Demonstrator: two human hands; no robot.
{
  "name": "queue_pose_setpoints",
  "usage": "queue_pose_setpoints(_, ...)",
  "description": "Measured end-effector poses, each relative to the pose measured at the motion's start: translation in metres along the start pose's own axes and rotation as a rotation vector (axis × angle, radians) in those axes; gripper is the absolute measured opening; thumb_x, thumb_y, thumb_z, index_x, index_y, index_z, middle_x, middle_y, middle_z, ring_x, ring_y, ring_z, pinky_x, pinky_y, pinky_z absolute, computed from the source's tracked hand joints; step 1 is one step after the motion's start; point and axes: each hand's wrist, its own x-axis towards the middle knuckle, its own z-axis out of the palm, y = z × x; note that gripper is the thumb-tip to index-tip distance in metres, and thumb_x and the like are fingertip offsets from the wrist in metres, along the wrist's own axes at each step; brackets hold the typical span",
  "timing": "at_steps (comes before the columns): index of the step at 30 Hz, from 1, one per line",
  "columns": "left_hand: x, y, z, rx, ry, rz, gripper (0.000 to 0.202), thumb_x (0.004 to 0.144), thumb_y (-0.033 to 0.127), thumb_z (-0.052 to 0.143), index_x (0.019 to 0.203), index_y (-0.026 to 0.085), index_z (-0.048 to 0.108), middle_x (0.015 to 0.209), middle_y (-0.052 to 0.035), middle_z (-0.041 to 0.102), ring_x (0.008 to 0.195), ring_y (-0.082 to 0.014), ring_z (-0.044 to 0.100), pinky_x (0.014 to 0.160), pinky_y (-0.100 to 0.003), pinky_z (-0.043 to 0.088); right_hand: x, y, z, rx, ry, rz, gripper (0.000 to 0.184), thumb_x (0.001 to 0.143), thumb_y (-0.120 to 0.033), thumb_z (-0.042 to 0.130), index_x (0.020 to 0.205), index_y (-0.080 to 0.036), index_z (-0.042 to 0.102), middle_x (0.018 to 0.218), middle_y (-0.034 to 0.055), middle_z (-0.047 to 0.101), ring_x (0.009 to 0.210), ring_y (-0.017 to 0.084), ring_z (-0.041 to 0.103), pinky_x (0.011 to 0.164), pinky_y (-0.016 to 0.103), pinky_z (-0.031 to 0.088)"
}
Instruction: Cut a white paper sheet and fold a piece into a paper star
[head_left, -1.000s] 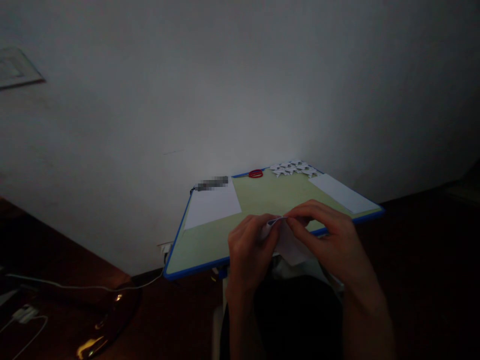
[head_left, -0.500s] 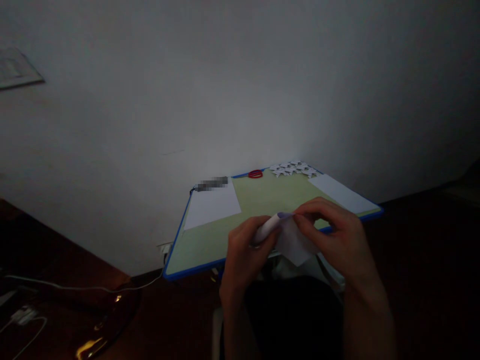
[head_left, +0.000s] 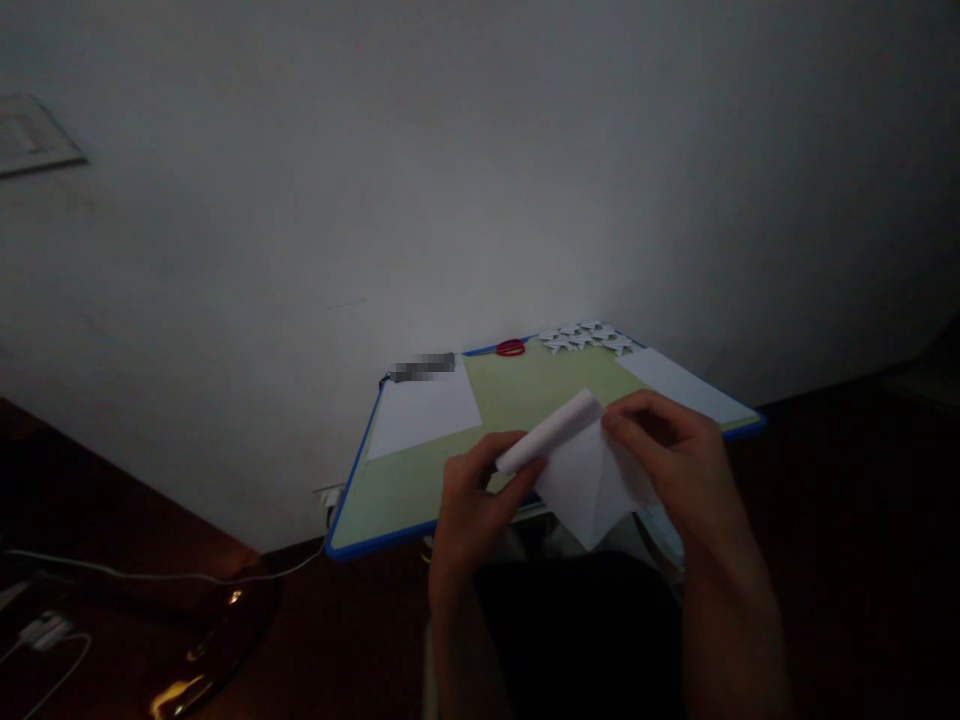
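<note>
Both my hands hold a folded white paper above the near edge of a small green table with a blue rim. My left hand pinches the paper's left end, where the top edge curls into a roll. My right hand grips the paper's right upper corner with closed fingers. A pointed corner of the paper hangs down between my hands.
On the table lie a white sheet at the left, another white sheet at the right, several small folded paper pieces and a red ring-shaped thing at the far edge. A cable runs over dark furniture at the left.
My hands have moved apart and the paper has opened out. Its top edge now shows as a longer roll, and the lower point hangs further down.
</note>
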Motion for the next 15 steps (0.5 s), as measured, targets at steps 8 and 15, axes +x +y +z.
queue_pose_setpoints(8,0.0016,-0.0007,0.0021,-0.326,0.104,-0.197,0.021,0.076,0.023,0.090,0.093,0.018,0.081,0.083,-0.0041,0.084,0.077,-0.0216,0.081,0.068,-0.027,0.066,0.0034,0.0016,0.0014,0.103,0.019,0.105,0.010,0.076,-0.031,0.079,0.071,-0.023,0.073,0.071,-0.0026,0.069,0.070,0.016,0.060,0.061,0.026,0.043)
queue_pose_setpoints(15,0.0057,0.0011,0.0018,-0.285,0.081,-0.236,0.014,0.080,0.024,0.086,0.090,0.017,0.079,0.078,-0.0024,0.081,0.070,-0.0172,0.076,0.064,-0.023,0.063,0.0071,0.0030,0.0033,0.108,0.022,0.148,0.010,0.073,-0.031,0.078,0.072,-0.022,0.073,0.068,-0.0036,0.066,0.065,0.014,0.055,0.057,0.025,0.038)
